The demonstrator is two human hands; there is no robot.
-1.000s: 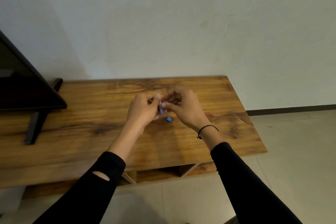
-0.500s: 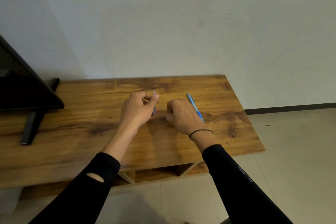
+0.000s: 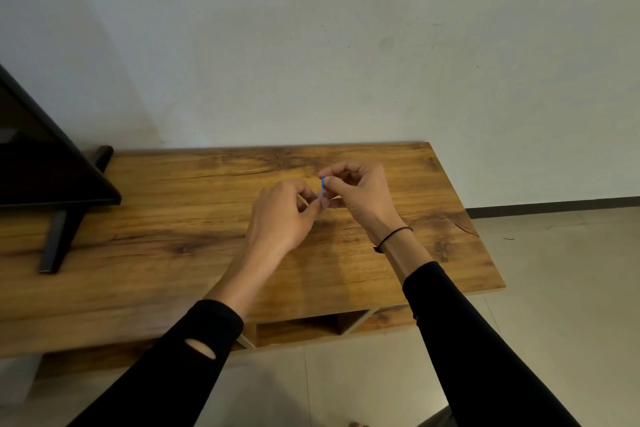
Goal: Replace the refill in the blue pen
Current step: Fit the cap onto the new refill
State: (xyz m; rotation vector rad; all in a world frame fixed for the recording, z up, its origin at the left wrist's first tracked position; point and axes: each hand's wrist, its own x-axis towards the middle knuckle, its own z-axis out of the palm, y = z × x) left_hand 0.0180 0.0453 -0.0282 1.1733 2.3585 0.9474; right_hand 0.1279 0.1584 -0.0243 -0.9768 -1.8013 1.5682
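Note:
My left hand (image 3: 282, 218) and my right hand (image 3: 362, 196) meet fingertip to fingertip a little above the wooden table (image 3: 173, 218). Between them only a short piece of the blue pen (image 3: 322, 182) shows: a blue end pinched by my right thumb and forefinger, with a pale part just below it pinched by my left thumb and forefinger. The rest of the pen is hidden behind my fingers. I cannot pick out the refill as a separate thing.
A dark monitor (image 3: 41, 166) on a black stand (image 3: 60, 239) occupies the table's left end. A plain wall rises behind the table. The table's right edge and a tiled floor (image 3: 554, 270) lie to the right, and an open shelf (image 3: 311, 326) sits under the top.
Half a second ago my hands were apart, the left holding a thin stick and the right low on the table with the pen sticking out. Now both have risen and joined.

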